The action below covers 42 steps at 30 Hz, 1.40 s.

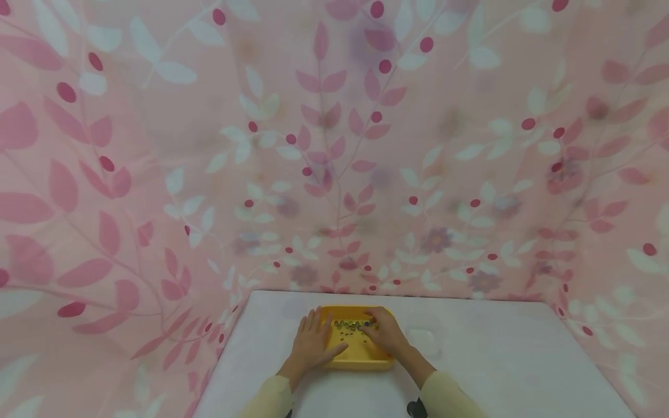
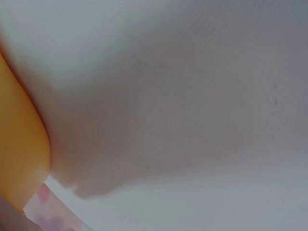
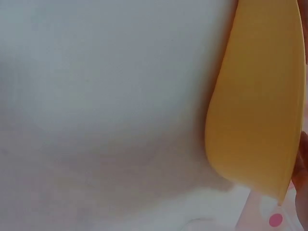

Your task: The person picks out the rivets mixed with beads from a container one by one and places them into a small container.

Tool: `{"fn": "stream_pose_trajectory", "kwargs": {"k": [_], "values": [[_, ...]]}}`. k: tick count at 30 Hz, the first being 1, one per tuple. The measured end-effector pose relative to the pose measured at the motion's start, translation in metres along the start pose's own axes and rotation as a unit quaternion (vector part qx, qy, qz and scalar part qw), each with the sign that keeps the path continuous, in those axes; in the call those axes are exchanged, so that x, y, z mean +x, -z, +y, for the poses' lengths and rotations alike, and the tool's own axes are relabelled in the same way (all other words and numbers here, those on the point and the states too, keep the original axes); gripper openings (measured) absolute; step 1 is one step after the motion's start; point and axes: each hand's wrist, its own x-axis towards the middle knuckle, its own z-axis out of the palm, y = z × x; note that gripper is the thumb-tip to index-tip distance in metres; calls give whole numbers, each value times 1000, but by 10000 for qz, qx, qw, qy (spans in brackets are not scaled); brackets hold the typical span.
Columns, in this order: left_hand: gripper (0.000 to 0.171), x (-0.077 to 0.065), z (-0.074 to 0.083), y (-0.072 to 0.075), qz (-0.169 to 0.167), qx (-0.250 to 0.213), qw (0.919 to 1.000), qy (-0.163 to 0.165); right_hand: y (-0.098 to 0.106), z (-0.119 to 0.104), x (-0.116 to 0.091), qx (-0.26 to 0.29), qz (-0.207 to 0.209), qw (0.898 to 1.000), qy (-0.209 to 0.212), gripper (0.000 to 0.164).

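Note:
A yellow rectangular tray [image 1: 360, 351] lies on the white table, with many small round shiny pieces, gold and dark, mostly along its far part. They are too small to identify. My left hand [image 1: 312, 341] rests at the tray's left edge, fingers straight and thumb stretched over the near left part. From the right side my right hand [image 1: 388, 334] reaches over the rim, its fingers bent down among the pieces, thumb and index finger apart. Only the tray's outer wall [image 2: 21, 130] shows in the left wrist view. Fingers [image 3: 302, 175] appear at the right wrist view's edge.
A clear, flat plastic piece [image 1: 424, 341] lies on the white table [image 1: 502, 360] right of the tray. Behind and beside the table hangs a pink leaf-patterned cloth [image 1: 334, 145]. Something dark [image 1: 416, 408] is by the right sleeve.

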Motion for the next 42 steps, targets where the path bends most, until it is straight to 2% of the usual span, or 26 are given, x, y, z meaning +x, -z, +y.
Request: {"fn": "stream_pose_trajectory", "kwargs": {"k": [4, 9, 17, 20, 31, 38, 42], "values": [[95, -2, -3, -1, -93, 11, 9999, 81, -2, -4, 3, 326, -332, 9987, -189, 38], [96, -1, -2, 0, -235, 53, 9997, 90, -5, -3, 4, 403, -287, 9977, -466, 34], [94, -3, 1, 0, -120, -14, 9999, -61, -14, 2, 2, 339, -428, 9940, -948, 36], [93, -3, 2, 0, -186, -14, 9998, -62, -17, 5, 1, 201, -468, 9937, -1003, 36], [88, 4, 3, 3, 215, 73, 9996, -184, -15, 7, 6, -155, -521, 9924, -1107, 38], [87, 3, 2, 0, 23, 61, 10000, 26, -15, 3, 4, -92, -596, 9923, -1086, 38], [86, 1, 0, -1, 75, 51, 10000, 12, -17, 1, 4, -71, -610, 9910, -1188, 38]]}}
